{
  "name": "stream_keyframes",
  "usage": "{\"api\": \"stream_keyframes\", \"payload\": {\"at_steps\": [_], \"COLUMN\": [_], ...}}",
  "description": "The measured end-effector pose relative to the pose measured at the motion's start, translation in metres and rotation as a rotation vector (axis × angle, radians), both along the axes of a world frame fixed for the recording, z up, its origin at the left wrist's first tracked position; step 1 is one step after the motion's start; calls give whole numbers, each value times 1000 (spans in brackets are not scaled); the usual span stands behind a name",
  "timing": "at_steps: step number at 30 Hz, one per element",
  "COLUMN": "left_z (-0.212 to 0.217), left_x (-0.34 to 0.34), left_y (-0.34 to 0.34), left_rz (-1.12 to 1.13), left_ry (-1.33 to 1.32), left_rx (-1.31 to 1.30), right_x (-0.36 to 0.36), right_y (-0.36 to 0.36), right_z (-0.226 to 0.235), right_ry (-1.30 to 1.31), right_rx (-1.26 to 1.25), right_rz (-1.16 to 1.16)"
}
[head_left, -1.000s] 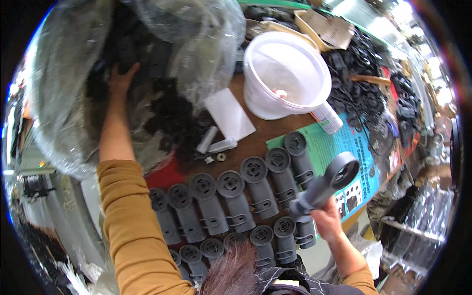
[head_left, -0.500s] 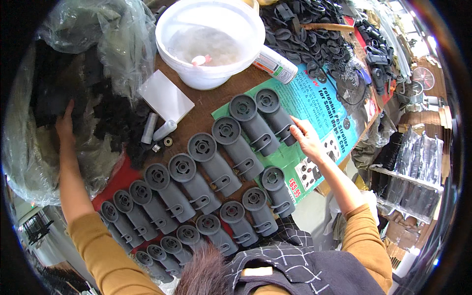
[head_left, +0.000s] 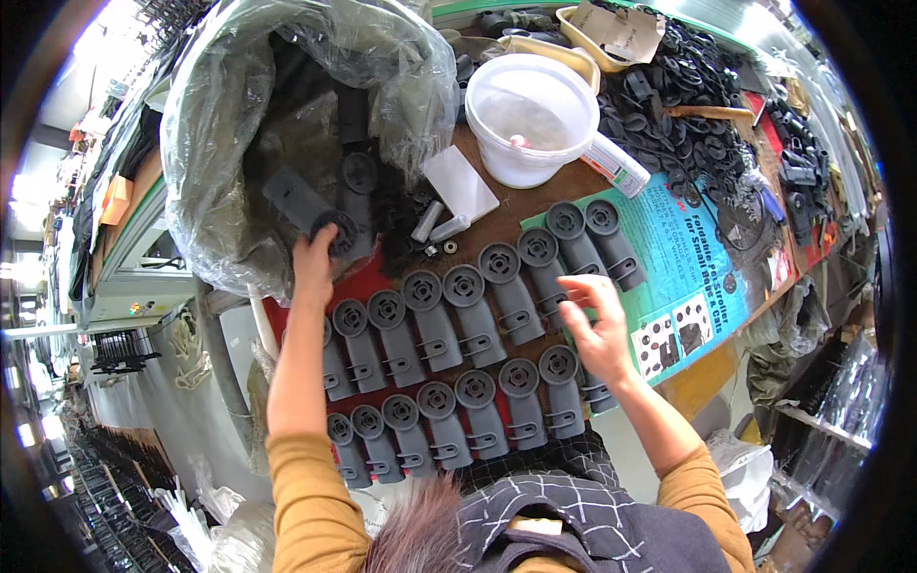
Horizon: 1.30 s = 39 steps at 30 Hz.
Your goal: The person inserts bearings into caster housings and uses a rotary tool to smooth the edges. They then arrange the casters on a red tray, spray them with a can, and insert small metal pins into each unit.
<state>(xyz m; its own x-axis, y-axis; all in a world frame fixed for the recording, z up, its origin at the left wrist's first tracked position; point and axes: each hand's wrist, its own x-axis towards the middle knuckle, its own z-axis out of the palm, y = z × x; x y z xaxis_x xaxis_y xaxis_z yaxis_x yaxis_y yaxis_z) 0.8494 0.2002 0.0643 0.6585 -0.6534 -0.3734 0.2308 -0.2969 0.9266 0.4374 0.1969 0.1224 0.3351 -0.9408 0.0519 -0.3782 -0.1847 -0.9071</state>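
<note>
Two rows of dark grey plastic tube parts, each with a round hub at one end, lie side by side: a back row (head_left: 517, 310) and a front row (head_left: 472, 401). At the mouth of a large clear plastic bag (head_left: 205, 205), my left hand (head_left: 317, 256) grips the round end of a similar grey plastic part (head_left: 291, 199). More such parts (head_left: 359, 174) show inside the bag. My right hand (head_left: 600, 329) hovers at the right end of the rows, fingers apart and nothing held. It partly hides the parts beneath it.
A white bucket (head_left: 525, 167) stands behind the rows, beside a white spray can (head_left: 616, 164) and a white box (head_left: 460, 186). Small black parts (head_left: 669, 105) are heaped at the back right. A printed blue-green sheet (head_left: 673, 258) covers the table's right side.
The view has swung left. My left hand has come from inside the bag to its near edge and now holds a grey part. My right hand has let go of the back row's rightmost part.
</note>
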Motion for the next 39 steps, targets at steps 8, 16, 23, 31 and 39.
{"api": "stream_keyframes", "payload": {"at_steps": [8,16,23,31,39], "left_z": [57,33,32,32,-36], "left_x": [-173,-194,-245,-316,-337], "left_y": [97,146,111,-25,-66], "left_rz": [-395,-427,-764,-1242,-1273], "left_ry": [704,301,240,-131,-1226], "left_rx": [-166,59,108,-180,-237], "right_x": [57,-163,-159,-130,-158], "right_y": [38,60,58,-25,-110], "right_z": [-2,-56,-81,-2,-87], "right_ry": [-726,-103,582,-583,-1089], "right_rx": [758,471,-3,581,389], "right_rz": [-7,-452,-352,-415,-928]}}
